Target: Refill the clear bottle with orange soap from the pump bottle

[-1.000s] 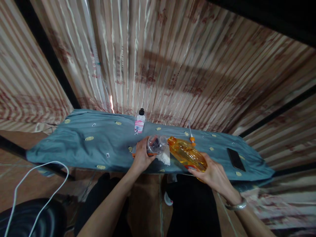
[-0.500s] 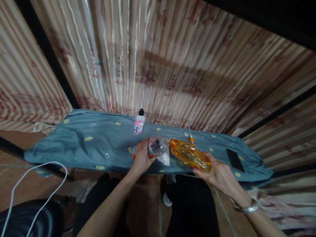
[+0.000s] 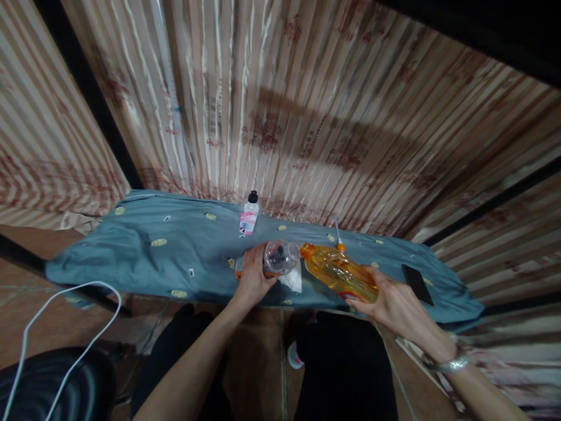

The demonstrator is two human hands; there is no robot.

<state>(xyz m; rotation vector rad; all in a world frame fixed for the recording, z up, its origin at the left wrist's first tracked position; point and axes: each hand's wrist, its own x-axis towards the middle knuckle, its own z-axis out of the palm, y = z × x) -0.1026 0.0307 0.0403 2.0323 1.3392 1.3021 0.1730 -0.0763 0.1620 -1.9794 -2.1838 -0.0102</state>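
My left hand (image 3: pixel 254 272) is wrapped round a clear plastic bottle (image 3: pixel 280 257), tilted with its mouth toward the right; a little orange liquid shows low inside it. With my right hand (image 3: pixel 391 304) I grip an amber bottle (image 3: pixel 337 270) near its base, tipped so its neck points left. The two mouths nearly meet, and I cannot tell if they touch. White tissue (image 3: pixel 293 277) lies just below the clear bottle's neck. Beyond the amber bottle is an orange pump top (image 3: pixel 340 246) with a pale tube.
A small bottle with a black cap and pink label (image 3: pixel 248 217) stands at the back of the blue cloth (image 3: pixel 140 257). A black phone (image 3: pixel 418 284) lies to the right. Striped curtains (image 3: pixel 272 105) hang behind; a white cable (image 3: pixel 70 289) loops at lower left.
Both hands keep their grips on the bottles. The amber bottle has shifted very slightly right, and a small gap seems to show between the mouths. The view has moved slightly.
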